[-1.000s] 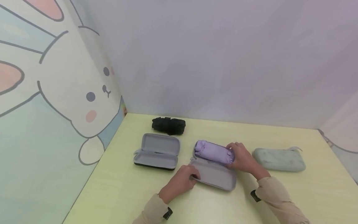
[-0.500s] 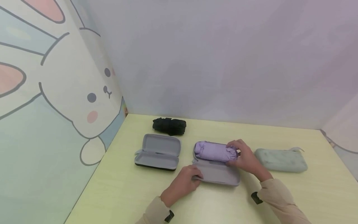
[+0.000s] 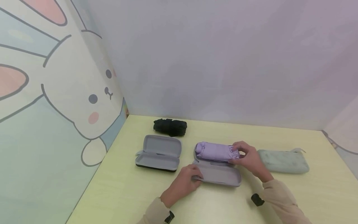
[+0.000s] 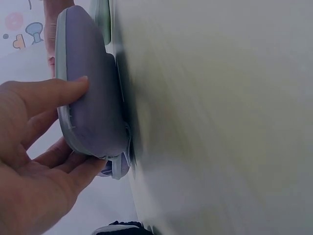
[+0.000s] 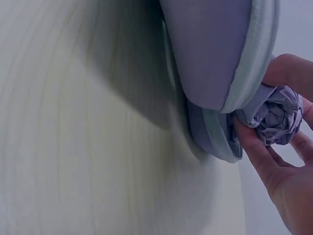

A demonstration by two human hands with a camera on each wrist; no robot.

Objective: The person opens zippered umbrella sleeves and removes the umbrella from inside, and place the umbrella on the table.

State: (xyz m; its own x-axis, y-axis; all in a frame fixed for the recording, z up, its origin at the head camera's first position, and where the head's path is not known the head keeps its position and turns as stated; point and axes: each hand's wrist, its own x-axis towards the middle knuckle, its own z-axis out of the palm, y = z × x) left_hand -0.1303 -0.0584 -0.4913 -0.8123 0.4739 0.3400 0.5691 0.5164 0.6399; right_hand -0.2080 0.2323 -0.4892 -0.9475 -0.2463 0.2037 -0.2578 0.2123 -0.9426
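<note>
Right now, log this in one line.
left grip: holds open purple case | right grip: holds lilac bundle by end | gray case: open, untouched

Two hands (image 3: 185, 180) (image 3: 251, 160), two open cases (image 3: 218, 174) (image 3: 158, 161), one closed green case (image 3: 283, 161), one purple bundle (image 3: 213, 151), one black bundle (image 3: 170, 127)

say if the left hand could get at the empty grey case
Probably yes: the grey case lies close beside the left hand with only table between, though that hand pinches the lavender case and would likely need to release it first.
</note>
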